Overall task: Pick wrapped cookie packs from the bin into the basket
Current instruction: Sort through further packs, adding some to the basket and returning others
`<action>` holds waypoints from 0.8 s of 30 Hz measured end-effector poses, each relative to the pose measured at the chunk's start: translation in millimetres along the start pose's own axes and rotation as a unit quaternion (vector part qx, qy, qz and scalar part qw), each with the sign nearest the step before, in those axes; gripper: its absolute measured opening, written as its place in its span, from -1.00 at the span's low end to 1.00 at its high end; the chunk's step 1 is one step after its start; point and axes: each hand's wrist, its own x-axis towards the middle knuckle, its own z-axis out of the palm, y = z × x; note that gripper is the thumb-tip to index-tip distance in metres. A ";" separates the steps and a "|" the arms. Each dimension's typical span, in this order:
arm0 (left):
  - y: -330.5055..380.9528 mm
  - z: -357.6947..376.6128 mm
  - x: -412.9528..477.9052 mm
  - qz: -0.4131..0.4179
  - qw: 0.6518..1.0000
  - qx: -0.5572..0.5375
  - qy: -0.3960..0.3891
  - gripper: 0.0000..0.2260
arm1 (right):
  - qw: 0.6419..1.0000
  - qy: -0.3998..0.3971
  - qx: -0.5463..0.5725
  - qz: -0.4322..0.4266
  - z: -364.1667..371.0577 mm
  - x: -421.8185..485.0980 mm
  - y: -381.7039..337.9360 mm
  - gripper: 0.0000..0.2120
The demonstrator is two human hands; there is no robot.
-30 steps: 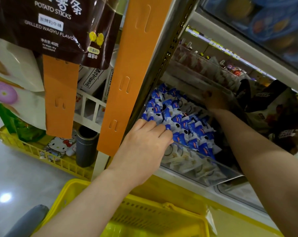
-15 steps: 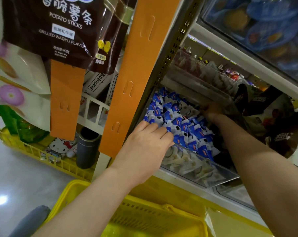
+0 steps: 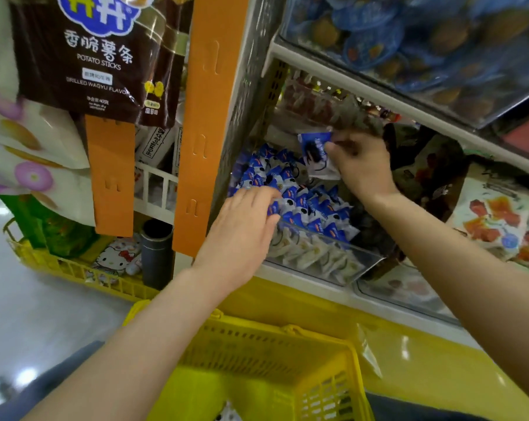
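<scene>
While the right hand (image 3: 360,167) pinches a cookie pack (image 3: 316,154) upright (blue end up), the left hand (image 3: 242,229) lies flat on the bin's (image 3: 333,258) packs.

Basket (image 3: 287,331) cut off by bottom edge, held cookie pack (image 3: 316,156) print motion-blurred, left grip (image 3: 242,232) fingertips blurred against packs (image 3: 312,208)
</scene>
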 end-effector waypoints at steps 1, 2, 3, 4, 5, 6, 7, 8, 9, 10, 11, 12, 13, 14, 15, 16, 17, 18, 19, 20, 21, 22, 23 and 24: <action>6.7 -0.9 -3.3 -0.015 0.999 -0.034 0.020 -0.69 | 1.000 0.007 0.024 -0.006 -4.2 -13.1 -7.0 -0.79; 13.0 -1.8 -7.2 -0.024 0.997 -0.062 0.038 -0.69 | 0.998 0.008 0.058 -0.010 -8.4 -27.6 -13.2 -0.82; 18.3 -2.6 -11.6 -0.031 0.994 -0.087 0.053 -0.67 | 0.995 0.003 0.098 -0.016 -12.6 -41.9 -18.3 -0.86; 23.1 -3.9 -16.0 -0.039 0.991 -0.116 0.063 -0.66 | 0.991 -0.005 0.135 -0.022 -16.2 -55.7 -22.7 -0.89; 27.6 -6.1 -20.6 -0.052 0.985 -0.151 0.064 -0.64 | 0.985 -0.016 0.168 -0.025 -19.8 -68.5 -26.1 -0.90; 31.3 -8.3 -24.7 -0.070 0.977 -0.193 0.056 -0.62 | 0.979 -0.029 0.198 -0.026 -23.0 -79.8 -28.3 -0.91; 34.6 -10.5 -28.4 -0.091 0.966 -0.239 0.041 -0.60 | 0.973 -0.043 0.226 -0.023 -25.5 -89.9 -29.7 -0.90; 37.1 -12.5 -31.3 -0.114 0.952 -0.283 0.023 -0.59 | 0.966 -0.057 0.252 -0.016 -27.0 -99.4 -29.9 -0.87; 39.2 -13.9 -34.2 -0.138 0.937 -0.321 0.004 -0.59 | 0.958 -0.075 0.276 -0.003 -26.8 -109.2 -29.2 -0.85; 40.4 -14.7 -37.1 -0.159 0.923 -0.349 -0.012 -0.62 | 0.950 -0.096 0.298 0.017 -25.1 -118.8 -27.3 -0.84; 41.4 -14.4 -40.0 -0.175 0.912 -0.369 -0.025 -0.69 | 0.940 -0.117 0.318 0.042 -22.2 -128.2 -24.7 -0.84; 41.9 -13.3 -43.0 -0.182 0.905 -0.384 -0.030 -0.77 | 0.930 -0.137 0.333 0.070 -18.2 -137.4 -21.2 -0.86; 42.1 -11.1 -46.1 -0.186 0.899 -0.395 -0.029 -0.86 | 0.919 -0.155 0.348 0.099 -13.9 -145.4 -17.6 -0.88; 41.9 -8.6 -48.8 -0.189 0.896 -0.401 -0.027 -0.90 | 0.909 -0.169 0.360 0.127 -9.5 -151.9 -14.0 -0.89; 41.4 -5.1 -51.9 -0.196 0.895 -0.400 -0.027 -0.92 | 0.901 -0.180 0.367 0.148 -5.1 -156.9 -10.6 -0.91; 40.5 -1.6 -54.9 -0.205 0.896 -0.392 -0.033 -0.93 | 0.896 -0.185 0.370 0.160 -1.1 -161.2 -7.6 -0.92; 39.1 1.7 -57.9 -0.213 0.901 -0.376 -0.040 -0.94 | 0.898 -0.183 0.366 0.163 2.6 -165.2 -5.5 -0.92; 36.6 4.6 -59.7 -0.216 0.907 -0.357 -0.049 -0.94 | 0.904 -0.175 0.357 0.156 5.6 -168.5 -3.5 -0.93; 34.3 7.8 -61.6 -0.216 0.913 -0.341 -0.060 -0.93 | 0.913 -0.167 0.344 0.145 8.5 -171.6 -1.7 -0.93; 32.0 10.4 -63.6 -0.218 0.916 -0.330 -0.073 -0.91 | 0.920 -0.161 0.331 0.137 10.2 -174.4 0.3 -0.93; 30.9 12.6 -65.4 -0.221 0.916 -0.324 -0.087 -0.89 | 0.923 -0.157 0.323 0.136 11.5 -176.8 2.3 -0.93; 29.8 14.1 -67.1 -0.224 0.914 -0.322 -0.101 -0.88 | 0.923 -0.154 0.322 0.146 12.2 -178.3 4.7 -0.92; 29.4 15.6 -68.9 -0.227 0.912 -0.323 -0.113 -0.88 | 0.916 -0.156 0.331 0.167 12.2 -179.0 6.8 -0.91; 29.5 16.7 -70.7 -0.230 0.909 -0.325 -0.123 -0.88 | 0.903 -0.164 0.348 0.193 11.5 -179.6 8.6 -0.90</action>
